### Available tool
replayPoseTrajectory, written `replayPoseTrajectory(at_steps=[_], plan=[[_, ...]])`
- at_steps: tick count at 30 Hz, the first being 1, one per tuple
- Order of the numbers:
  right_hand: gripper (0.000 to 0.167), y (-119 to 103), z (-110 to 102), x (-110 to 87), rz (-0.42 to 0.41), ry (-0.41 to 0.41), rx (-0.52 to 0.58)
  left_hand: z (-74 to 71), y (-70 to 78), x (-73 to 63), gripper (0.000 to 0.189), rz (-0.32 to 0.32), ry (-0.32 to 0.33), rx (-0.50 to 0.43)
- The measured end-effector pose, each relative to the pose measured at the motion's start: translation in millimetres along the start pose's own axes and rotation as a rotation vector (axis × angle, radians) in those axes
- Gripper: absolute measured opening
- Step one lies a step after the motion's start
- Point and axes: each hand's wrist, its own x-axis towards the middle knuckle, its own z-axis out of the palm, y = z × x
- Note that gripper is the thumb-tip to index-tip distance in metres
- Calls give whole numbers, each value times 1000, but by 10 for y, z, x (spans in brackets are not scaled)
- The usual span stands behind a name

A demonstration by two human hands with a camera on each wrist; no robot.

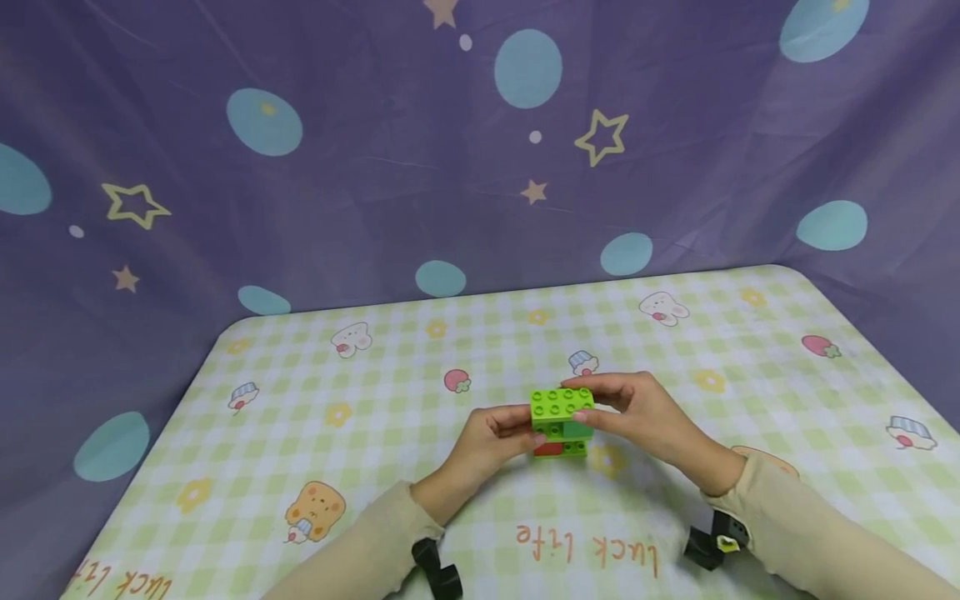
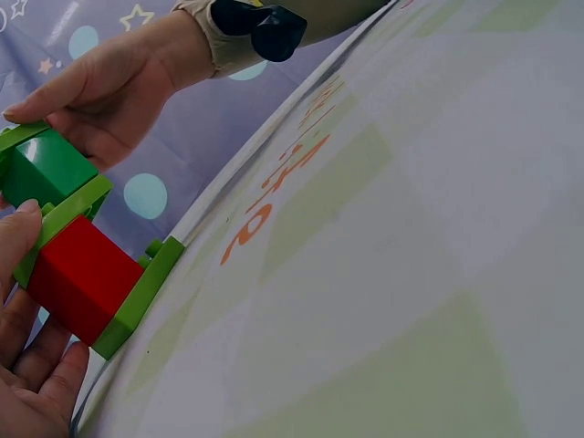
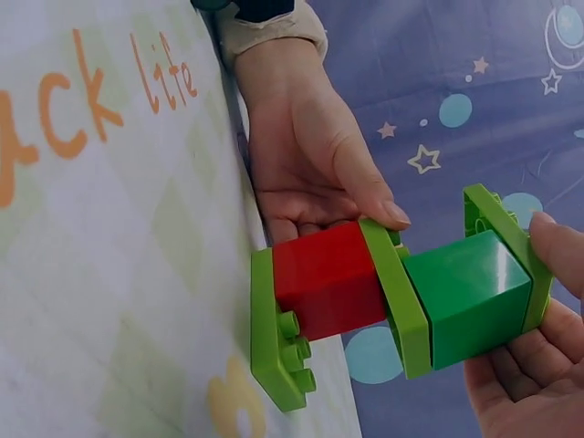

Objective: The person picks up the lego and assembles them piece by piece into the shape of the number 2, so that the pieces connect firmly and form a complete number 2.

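A small stack of toy building blocks stands on the cloth in front of me. From the bottom it has a light green plate (image 3: 267,342), a red block (image 3: 327,278), a second light green plate (image 3: 401,306), a dark green block (image 3: 470,297) and a light green top plate (image 1: 558,404) with studs facing up. The red block sits toward the left, the dark green one toward the right. My left hand (image 1: 483,446) holds the stack's lower left side, thumb against the middle plate. My right hand (image 1: 652,421) grips the top plate at its right end, thumb in front, fingers behind.
A checked green and white tablecloth (image 1: 390,467) with printed cartoons and lettering covers the table. Behind its far edge hangs a purple curtain (image 1: 360,183) with stars and blue ovals. Black wrist cameras (image 1: 437,571) are strapped at both sleeves.
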Motion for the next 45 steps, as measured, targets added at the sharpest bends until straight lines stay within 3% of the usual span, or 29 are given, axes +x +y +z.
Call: replayPoseTrajectory(at_steps=[11,16,27,45], plan=[[37,-6,10,5,115,-9,130,13,-7,3,39,-8,9,-10],[35,-7,49,6,98,18,107,5,-12,-1,38,1,8,-21],[32,13,79,-5,-20,50,9,-4,-9,-6,39,4,-1,-14],[34,90,107,-29,-43,76,51,-13,-15,3,39,-9,-11,-8]])
